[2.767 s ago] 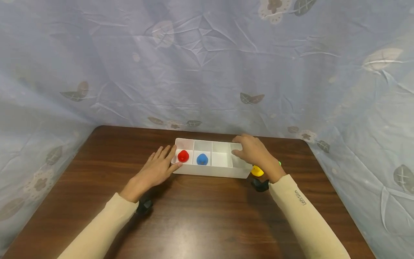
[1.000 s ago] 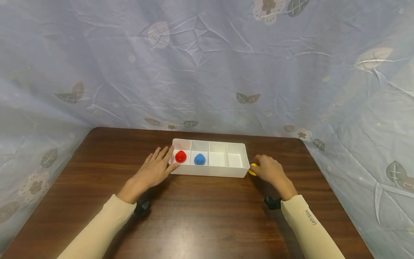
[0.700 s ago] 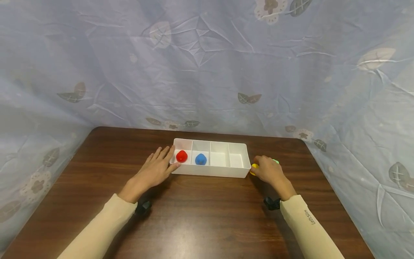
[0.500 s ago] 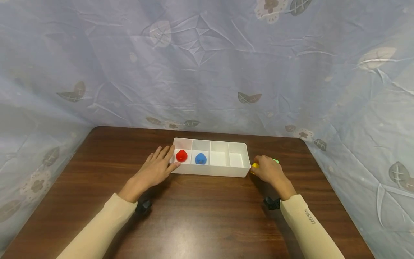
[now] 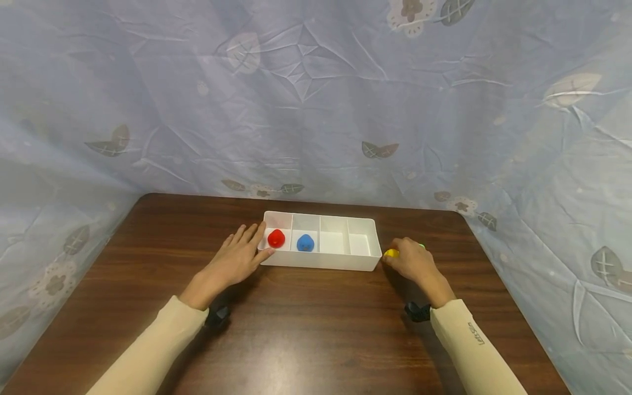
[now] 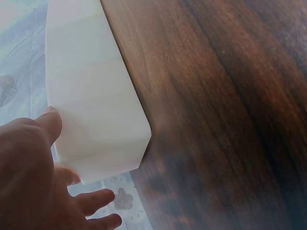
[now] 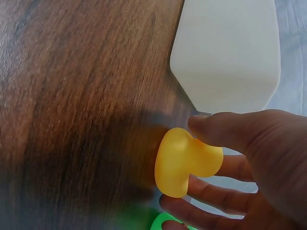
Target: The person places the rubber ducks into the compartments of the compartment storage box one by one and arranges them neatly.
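My left hand (image 5: 237, 260) rests with spread fingers at the left end of a white divided box (image 5: 321, 260); its thumb lies on the front rim. In the left wrist view the thumb and fingertips overlap the upper edge of the box (image 6: 96, 96). A red rubber duck (image 5: 276, 238) sits in the leftmost compartment, a blue one (image 5: 305, 243) beside it in the second. Just right of the box, my right hand (image 5: 412, 260) pinches a yellow rubber duck (image 7: 175, 160) between thumb and fingers. In the head view, the fingers hide most of that duck.
A bright green object (image 7: 158, 223) lies close past the yellow duck, mostly hidden behind the right hand. Everything stands on a dark wooden table (image 5: 296, 329). A patterned pale cloth (image 5: 316, 109) hangs behind it and along both sides.
My right hand has moved from above the box's right end to the table beside it and taken hold of the yellow duck, which has shifted slightly. My left hand stays in place.
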`<state>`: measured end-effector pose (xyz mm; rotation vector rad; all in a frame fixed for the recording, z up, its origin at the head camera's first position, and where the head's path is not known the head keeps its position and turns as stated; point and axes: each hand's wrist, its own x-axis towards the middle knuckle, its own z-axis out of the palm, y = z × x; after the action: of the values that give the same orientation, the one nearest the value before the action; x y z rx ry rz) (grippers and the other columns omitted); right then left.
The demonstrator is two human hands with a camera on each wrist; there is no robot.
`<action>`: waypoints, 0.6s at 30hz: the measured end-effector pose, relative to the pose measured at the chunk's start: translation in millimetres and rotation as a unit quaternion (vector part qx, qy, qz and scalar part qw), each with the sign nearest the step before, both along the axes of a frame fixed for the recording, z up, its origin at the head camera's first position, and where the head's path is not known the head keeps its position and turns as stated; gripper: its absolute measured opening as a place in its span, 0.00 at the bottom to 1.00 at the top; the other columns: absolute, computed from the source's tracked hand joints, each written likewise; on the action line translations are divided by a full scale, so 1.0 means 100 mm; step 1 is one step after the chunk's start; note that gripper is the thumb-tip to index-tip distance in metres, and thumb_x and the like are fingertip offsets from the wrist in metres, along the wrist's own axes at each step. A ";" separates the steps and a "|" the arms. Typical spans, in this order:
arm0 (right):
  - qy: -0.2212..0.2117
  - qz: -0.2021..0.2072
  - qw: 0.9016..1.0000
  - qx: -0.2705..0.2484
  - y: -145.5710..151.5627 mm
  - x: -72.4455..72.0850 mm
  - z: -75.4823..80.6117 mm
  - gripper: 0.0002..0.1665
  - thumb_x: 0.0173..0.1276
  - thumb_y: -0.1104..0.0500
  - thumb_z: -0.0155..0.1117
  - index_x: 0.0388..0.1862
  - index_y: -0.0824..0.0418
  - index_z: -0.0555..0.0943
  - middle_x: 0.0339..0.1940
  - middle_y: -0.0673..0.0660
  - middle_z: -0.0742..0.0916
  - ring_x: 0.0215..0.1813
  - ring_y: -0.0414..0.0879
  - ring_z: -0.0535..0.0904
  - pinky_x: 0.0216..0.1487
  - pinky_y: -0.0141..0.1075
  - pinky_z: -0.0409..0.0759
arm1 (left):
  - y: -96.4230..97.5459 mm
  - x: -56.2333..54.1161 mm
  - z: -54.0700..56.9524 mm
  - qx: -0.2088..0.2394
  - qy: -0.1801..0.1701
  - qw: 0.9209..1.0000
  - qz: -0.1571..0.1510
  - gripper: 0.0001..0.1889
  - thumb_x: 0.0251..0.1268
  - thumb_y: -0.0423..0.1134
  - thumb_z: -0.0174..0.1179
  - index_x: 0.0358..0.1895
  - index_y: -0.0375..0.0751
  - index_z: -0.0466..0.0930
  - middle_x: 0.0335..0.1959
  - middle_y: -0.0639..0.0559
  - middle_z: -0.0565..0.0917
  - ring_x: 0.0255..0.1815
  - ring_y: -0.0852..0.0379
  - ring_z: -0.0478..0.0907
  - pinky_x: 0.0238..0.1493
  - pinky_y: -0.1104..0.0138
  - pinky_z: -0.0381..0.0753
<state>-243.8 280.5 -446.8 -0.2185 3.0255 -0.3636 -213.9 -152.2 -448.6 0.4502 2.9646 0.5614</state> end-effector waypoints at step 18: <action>0.007 -0.003 0.999 -0.039 0.00 0.02 0.00 0.20 0.68 0.57 0.71 0.54 0.67 0.85 0.49 0.69 0.87 0.43 0.56 0.83 0.44 0.53 0.85 | -0.01 0.01 0.00 0.003 0.006 1.000 -0.001 0.42 0.86 0.61 0.45 0.88 0.39 0.45 0.86 0.28 0.58 0.87 0.24 0.50 0.83 0.29 0.54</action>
<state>-242.3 280.2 -446.9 -0.2174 3.0289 -0.4827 -212.8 -153.2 -448.6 0.4586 2.9745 0.5704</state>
